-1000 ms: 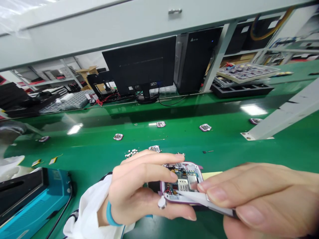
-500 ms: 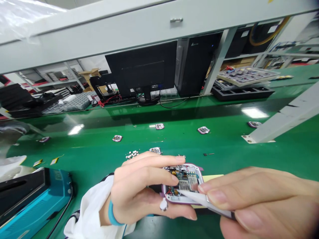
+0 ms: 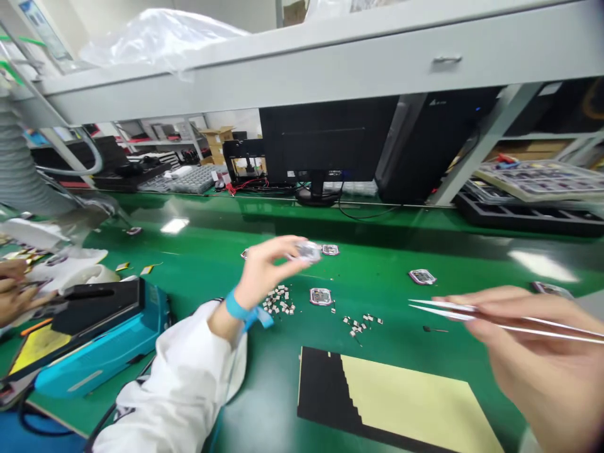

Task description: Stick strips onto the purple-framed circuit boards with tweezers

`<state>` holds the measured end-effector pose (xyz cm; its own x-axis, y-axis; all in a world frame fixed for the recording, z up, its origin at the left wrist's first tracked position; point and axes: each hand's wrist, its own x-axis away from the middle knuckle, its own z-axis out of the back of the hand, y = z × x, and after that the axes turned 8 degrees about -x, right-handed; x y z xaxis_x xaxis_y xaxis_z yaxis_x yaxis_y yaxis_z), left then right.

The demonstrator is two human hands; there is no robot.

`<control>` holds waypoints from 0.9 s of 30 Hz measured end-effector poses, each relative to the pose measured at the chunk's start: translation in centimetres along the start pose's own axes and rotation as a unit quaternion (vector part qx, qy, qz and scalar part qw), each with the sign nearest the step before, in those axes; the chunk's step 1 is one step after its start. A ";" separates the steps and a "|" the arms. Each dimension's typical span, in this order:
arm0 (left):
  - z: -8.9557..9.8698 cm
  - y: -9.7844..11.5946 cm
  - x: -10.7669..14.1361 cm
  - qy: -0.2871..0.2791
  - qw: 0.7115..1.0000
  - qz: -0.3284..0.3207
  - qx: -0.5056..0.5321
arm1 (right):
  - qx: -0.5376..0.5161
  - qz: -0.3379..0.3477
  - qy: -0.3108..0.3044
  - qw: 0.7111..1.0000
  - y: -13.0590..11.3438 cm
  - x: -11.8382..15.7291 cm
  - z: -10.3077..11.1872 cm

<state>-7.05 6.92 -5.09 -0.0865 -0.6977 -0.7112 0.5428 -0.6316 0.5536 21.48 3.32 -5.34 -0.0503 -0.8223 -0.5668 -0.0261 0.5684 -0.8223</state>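
My left hand [image 3: 267, 267], with a blue wrist strap [image 3: 236, 307], is raised over the bench and closed on a small device case [image 3: 309, 251], blurred by motion. Off to the right, my right hand [image 3: 514, 340] holds metal tweezers [image 3: 443, 309], tips slightly apart with nothing visible between them. A similar open case with circuitry [image 3: 321, 296] lies on the green mat, another case [image 3: 330, 250] behind it, and a third [image 3: 422, 277] nearer the tweezers. Two groups of small silvery parts, one at left [image 3: 279, 300] and one at right [image 3: 361, 326], lie on the mat.
A yellow sheet with black strips [image 3: 406, 396] lies in front. The turquoise machine [image 3: 113, 340] stands at left, and beyond it shows another person's hand [image 3: 14, 292]. A monitor [image 3: 325, 145] and a black computer tower [image 3: 438, 151] stand at the back under a shelf beam.
My left hand has carried the case forward, away from me. The tweezers have come off the case and moved back to the right. The view has shifted left.
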 end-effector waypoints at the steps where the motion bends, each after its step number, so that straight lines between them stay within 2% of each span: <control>1: 1.1 -3.0 0.0 0.023 0.999 0.026 -0.014 | 0.016 -0.031 -0.013 0.999 1.1 0.0 0.2; 4: 4.5 -11.8 0.5 0.085 0.992 0.073 -0.052 | 0.025 -0.136 -0.063 0.988 4.8 1.2 0.8; 6: 6.4 -16.5 1.3 0.086 0.990 0.086 -0.070 | 0.016 -0.167 -0.088 0.982 6.8 2.4 0.7; 8: 7.8 -19.6 2.1 0.067 0.990 0.093 -0.081 | 0.013 -0.192 -0.115 0.975 7.9 3.4 0.4; 10: 8.6 -21.5 2.8 0.047 0.990 0.101 -0.087 | 0.013 -0.216 -0.137 0.967 8.3 4.0 0.1; 12: 8.8 -22.2 3.3 0.030 0.989 0.112 -0.091 | 0.016 -0.228 -0.143 0.963 8.4 4.2 -0.1; 14: 8.6 -22.1 3.6 0.001 0.987 0.130 -0.093 | 0.022 -0.237 -0.141 0.961 8.4 4.2 0.0; 19: 7.6 -20.2 4.4 -0.157 0.962 0.205 -0.085 | 0.032 -0.252 -0.123 0.959 8.4 4.2 0.3; 21: 7.5 -19.8 4.4 -0.194 0.949 0.233 -0.085 | 0.034 -0.253 -0.129 0.958 8.5 4.3 0.3; 24: 7.4 -19.8 4.1 -0.210 0.938 0.260 -0.094 | 0.031 -0.245 -0.132 0.960 8.7 4.3 0.1; 27: 6.9 -18.8 2.9 -0.181 0.939 0.270 -0.115 | 0.023 -0.211 -0.115 0.970 8.4 3.9 -0.2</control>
<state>-23.23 14.41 -14.60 -0.0026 -0.9907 -0.1359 0.7514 -0.0916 0.6534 20.90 4.95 -14.46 0.1792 -0.9688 -0.1713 0.0486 0.1826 -0.9820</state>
